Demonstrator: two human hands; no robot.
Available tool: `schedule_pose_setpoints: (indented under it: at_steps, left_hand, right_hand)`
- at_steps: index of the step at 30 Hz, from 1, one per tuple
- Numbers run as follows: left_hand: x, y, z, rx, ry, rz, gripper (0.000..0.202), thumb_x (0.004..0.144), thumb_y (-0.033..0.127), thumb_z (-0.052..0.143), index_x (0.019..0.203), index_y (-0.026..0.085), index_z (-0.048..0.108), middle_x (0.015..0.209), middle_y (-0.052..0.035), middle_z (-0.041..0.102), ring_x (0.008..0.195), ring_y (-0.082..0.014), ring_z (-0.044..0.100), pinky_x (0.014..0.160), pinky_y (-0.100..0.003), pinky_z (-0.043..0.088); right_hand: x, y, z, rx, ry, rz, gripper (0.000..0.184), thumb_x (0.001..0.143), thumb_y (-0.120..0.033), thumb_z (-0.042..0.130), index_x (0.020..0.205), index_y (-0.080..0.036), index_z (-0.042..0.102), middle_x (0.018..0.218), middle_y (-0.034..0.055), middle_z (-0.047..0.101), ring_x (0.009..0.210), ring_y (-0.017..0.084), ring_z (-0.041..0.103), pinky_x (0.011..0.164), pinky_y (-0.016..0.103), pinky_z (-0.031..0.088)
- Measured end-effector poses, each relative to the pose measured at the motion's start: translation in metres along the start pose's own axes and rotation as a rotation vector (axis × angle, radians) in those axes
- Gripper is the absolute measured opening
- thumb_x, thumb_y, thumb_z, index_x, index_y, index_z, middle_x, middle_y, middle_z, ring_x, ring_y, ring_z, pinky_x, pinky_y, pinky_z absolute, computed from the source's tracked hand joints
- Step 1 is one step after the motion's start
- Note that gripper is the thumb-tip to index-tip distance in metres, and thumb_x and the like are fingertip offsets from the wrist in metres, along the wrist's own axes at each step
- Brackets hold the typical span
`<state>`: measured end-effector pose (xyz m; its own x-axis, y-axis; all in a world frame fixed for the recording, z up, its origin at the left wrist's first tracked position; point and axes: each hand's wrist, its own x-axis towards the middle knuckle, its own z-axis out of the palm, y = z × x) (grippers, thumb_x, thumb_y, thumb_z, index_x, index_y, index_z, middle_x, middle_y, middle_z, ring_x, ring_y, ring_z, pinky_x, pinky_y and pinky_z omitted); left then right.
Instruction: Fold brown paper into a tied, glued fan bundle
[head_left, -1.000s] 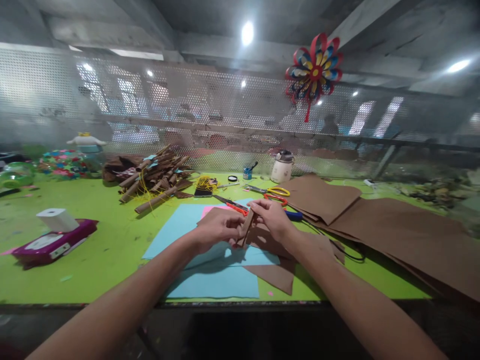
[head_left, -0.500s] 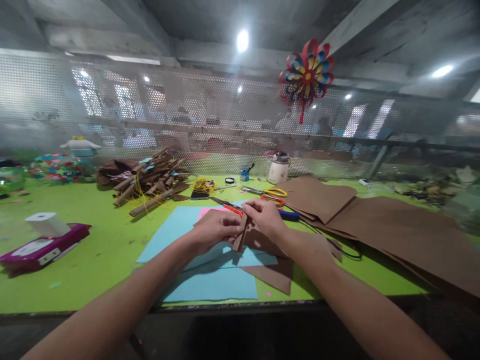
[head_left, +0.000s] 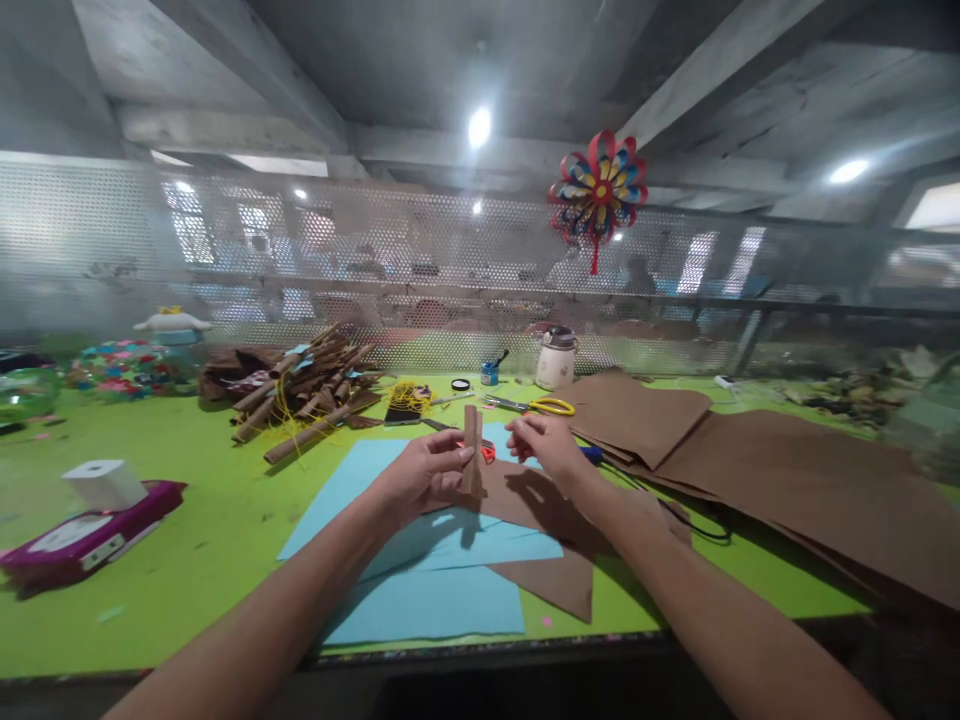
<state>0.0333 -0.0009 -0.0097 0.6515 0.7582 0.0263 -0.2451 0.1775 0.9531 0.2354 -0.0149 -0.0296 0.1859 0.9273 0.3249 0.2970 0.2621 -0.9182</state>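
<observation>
A narrow folded strip of brown paper [head_left: 472,450] stands upright between the thumb and fingers of my left hand [head_left: 424,470]. My right hand [head_left: 553,450] hovers just right of the strip, apart from it. Its fingers are loosely bent with small gaps, and nothing shows between them. Light blue paper sheets [head_left: 427,605] lie below both hands, with a brown paper piece [head_left: 555,585] partly on and beside them. Behind the strip, orange-red handles [head_left: 488,452] are partly hidden. Scissors with yellow handles [head_left: 551,407] lie farther back.
Large brown paper sheets [head_left: 780,460] cover the right side. Rolled brown paper pieces [head_left: 307,400] and yellow string are heaped back left. A purple power strip [head_left: 142,520] with a white block [head_left: 105,484], a blue jar [head_left: 490,373] and a white flask [head_left: 556,360] stand on the green table [head_left: 225,530].
My right hand has let go of the brown strip and drawn back to the right. My left hand has turned the strip from slanted to upright. The camera view has tilted upward.
</observation>
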Motion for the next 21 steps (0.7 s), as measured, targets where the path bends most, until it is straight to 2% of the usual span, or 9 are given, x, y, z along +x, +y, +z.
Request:
schedule_pose_setpoints:
  at_steps: [2,5,9,13,16,21]
  left_hand:
    - [0.000,0.003,-0.001,-0.029,0.060,0.037,0.031,0.068,0.014,0.071,0.098,0.012,0.064,0.090,-0.0105,0.068,0.075,-0.0189,0.066,0.073,-0.034,0.054]
    - [0.001,0.004,-0.004,-0.034,0.141,0.064,0.032,0.069,0.010,0.070,0.100,0.013,0.062,0.085,-0.0083,0.068,0.071,-0.0165,0.066,0.069,-0.030,0.055]
    - [0.005,0.002,-0.012,-0.033,0.198,0.118,0.034,0.071,0.011,0.069,0.103,0.015,0.060,0.085,-0.0064,0.068,0.071,-0.0159,0.066,0.070,-0.030,0.055]
    - [0.010,0.006,-0.022,-0.039,0.328,0.180,0.029,0.071,0.012,0.068,0.098,0.015,0.060,0.081,-0.0041,0.066,0.068,-0.0141,0.065,0.068,-0.029,0.055]
    - [0.010,0.015,-0.031,-0.063,0.427,0.253,0.023,0.072,0.011,0.065,0.094,0.015,0.061,0.078,-0.0032,0.064,0.066,-0.0144,0.064,0.066,-0.031,0.056]
    - [0.009,0.021,-0.043,-0.123,0.477,0.335,0.015,0.072,0.011,0.064,0.087,0.015,0.062,0.076,-0.0028,0.064,0.067,-0.0141,0.063,0.069,-0.033,0.056]
  right_hand:
    - [0.011,0.008,-0.016,-0.312,0.101,-0.056,0.031,0.082,-0.038,0.044,0.080,-0.014,0.062,0.067,0.0044,0.063,0.053,0.013,0.056,0.051,0.025,0.044]
    - [0.025,0.019,-0.042,-0.508,0.147,-0.072,0.018,0.075,-0.023,0.050,0.071,-0.015,0.065,0.072,0.0055,0.065,0.066,0.016,0.058,0.063,0.027,0.044]
    - [0.032,0.030,-0.063,-0.713,0.138,-0.031,0.018,0.069,-0.012,0.051,0.064,-0.014,0.069,0.073,0.0082,0.067,0.075,0.020,0.059,0.071,0.029,0.041]
    - [0.032,0.034,-0.065,-0.829,0.116,0.000,0.019,0.070,-0.014,0.052,0.067,-0.015,0.071,0.075,0.0096,0.068,0.076,0.022,0.059,0.068,0.029,0.040]
    - [0.031,0.034,-0.060,-0.868,0.096,0.003,0.019,0.073,-0.018,0.052,0.070,-0.016,0.071,0.074,0.0084,0.068,0.073,0.021,0.060,0.065,0.027,0.040]
    - [0.028,0.032,-0.054,-0.872,0.099,-0.014,0.020,0.073,-0.018,0.050,0.071,-0.017,0.070,0.074,0.0071,0.069,0.073,0.021,0.061,0.063,0.027,0.040]
